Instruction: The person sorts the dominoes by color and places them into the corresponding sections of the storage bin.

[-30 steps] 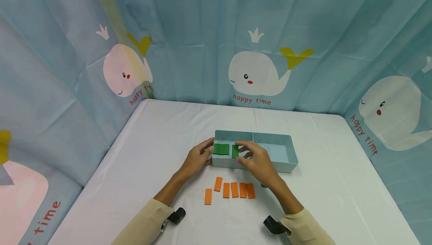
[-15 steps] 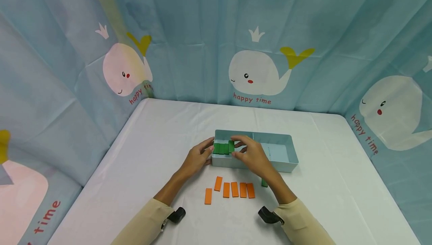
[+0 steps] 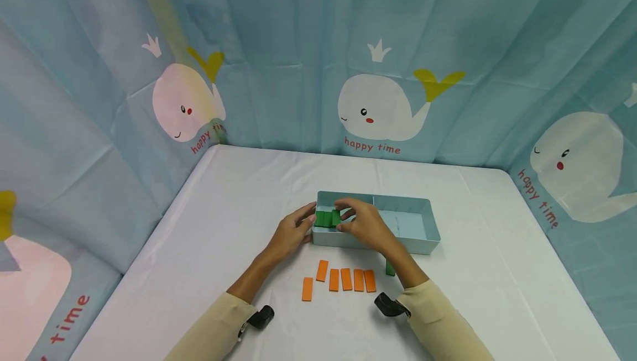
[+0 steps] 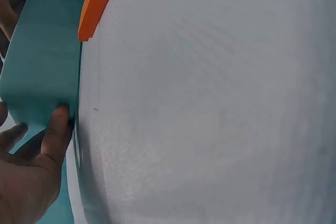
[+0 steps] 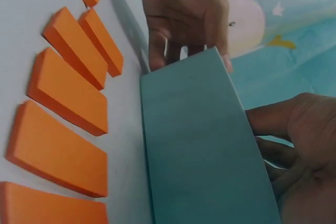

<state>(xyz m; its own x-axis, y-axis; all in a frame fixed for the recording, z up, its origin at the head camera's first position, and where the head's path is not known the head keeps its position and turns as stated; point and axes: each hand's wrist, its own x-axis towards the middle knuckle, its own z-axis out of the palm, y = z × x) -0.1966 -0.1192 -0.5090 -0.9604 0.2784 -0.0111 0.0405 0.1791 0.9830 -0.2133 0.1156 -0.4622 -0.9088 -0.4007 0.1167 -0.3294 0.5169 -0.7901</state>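
A pale blue divided box stands on the table. My left hand grips its left end, with the thumb at the rim and fingers along the outer side, as the left wrist view also shows that hand. My right hand reaches into the left compartment and pinches a green block between thumb and fingers. Right beside this block, more green blocks stand in a row at the compartment's left end. In the right wrist view the box wall hides the green blocks.
Several orange blocks lie loosely lined up in front of the box. One green block lies on the table by my right forearm. The box's right compartment shows a bare floor. A whale-print curtain hangs behind the table.
My right hand has moved left inside the compartment, bringing the green block up to the row there. My left hand has stayed at the box's left end.
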